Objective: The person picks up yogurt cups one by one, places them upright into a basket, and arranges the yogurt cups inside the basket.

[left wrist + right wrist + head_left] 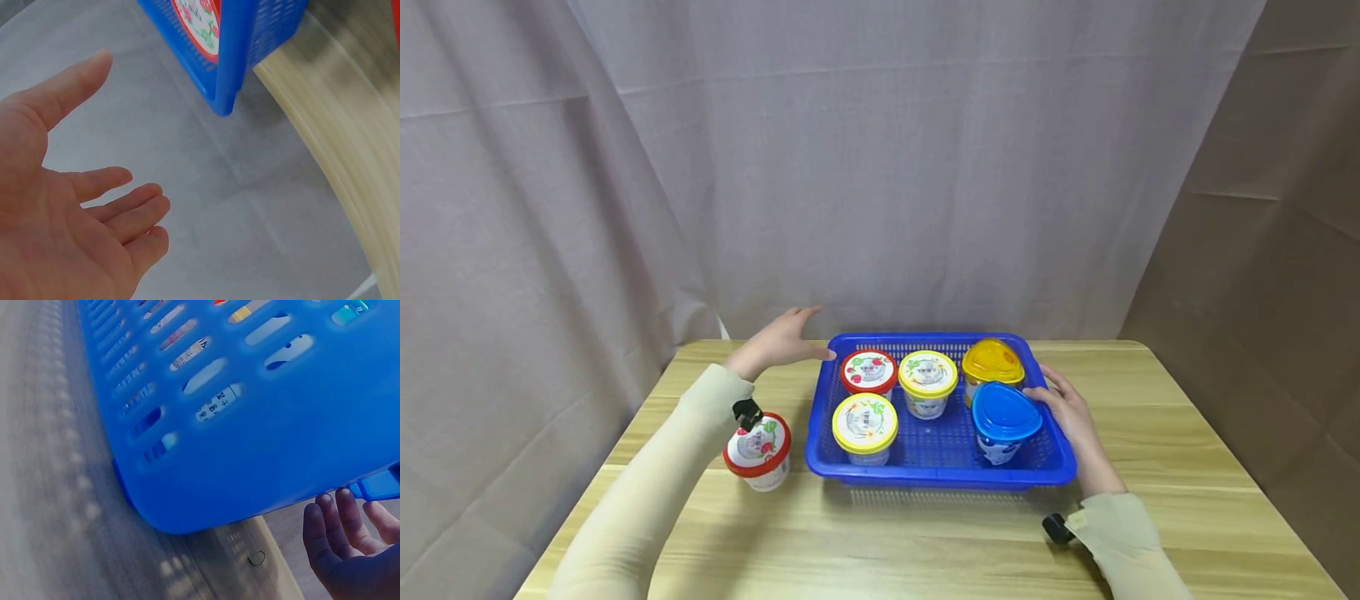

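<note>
A blue plastic basket sits on the wooden table. My right hand holds its right rim, thumb over the edge; in the right wrist view, the fingertips meet the rim from below. By the basket's back left corner, my left hand is spread with nothing in it. Inside the basket are a red-lidded cup, two yellow-lidded cups, a cup with a rounded-triangular yellow lid and one with a similar blue lid. Another red-lidded cup stands outside, left of the basket, partly behind my left wrist.
The wooden table extends in front of the basket and to both sides. A grey curtain hangs just behind the table's back edge, and a brownish cloth hangs on the right. Each wrist carries a small black camera.
</note>
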A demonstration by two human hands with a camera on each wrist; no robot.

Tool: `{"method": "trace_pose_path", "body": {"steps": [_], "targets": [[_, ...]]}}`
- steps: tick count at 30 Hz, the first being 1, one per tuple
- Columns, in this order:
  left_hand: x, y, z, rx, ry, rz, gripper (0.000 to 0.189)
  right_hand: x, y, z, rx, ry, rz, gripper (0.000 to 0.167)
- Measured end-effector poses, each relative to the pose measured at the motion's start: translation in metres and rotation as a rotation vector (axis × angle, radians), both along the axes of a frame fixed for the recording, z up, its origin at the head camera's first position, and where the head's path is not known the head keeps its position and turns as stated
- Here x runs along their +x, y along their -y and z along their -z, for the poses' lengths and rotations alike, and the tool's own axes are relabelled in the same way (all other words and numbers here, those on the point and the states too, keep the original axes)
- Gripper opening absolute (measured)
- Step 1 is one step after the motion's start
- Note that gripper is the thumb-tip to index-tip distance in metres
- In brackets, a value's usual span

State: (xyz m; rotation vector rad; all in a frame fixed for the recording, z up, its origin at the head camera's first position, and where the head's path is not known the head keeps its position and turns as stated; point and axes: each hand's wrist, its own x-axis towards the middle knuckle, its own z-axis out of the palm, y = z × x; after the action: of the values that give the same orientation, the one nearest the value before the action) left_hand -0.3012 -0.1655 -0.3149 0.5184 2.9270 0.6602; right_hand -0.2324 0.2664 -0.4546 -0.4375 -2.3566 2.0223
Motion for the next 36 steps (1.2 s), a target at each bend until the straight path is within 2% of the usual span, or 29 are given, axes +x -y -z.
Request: {"method": "trace_pose_path", "body": {"steps": [7,14,22,30,36], "targets": [[0.008,0.025,0.006,0.062,-0.071,0.054,0.091,0.003,0.001,0.003,-0.002,0.004,-0.008,0.076],[0.029,0.057,0.018,0.156,-0.023,0.060,0.102,0.004,0.004,0.001,-0.020,0.010,-0.015,0.077],[0.051,0.092,0.035,0.153,-0.032,0.106,0.099,0.003,0.004,0.000,-0.035,0.018,-0.024,0.079],[0.074,0.117,0.057,0.272,0.003,0.102,0.094,0.004,0.008,-0.001,-0.007,-0.003,-0.004,0.075],[0.089,0.131,0.081,0.316,0.044,0.063,0.095,0.006,0.007,0.000,-0.030,0.006,-0.001,0.076]]}}
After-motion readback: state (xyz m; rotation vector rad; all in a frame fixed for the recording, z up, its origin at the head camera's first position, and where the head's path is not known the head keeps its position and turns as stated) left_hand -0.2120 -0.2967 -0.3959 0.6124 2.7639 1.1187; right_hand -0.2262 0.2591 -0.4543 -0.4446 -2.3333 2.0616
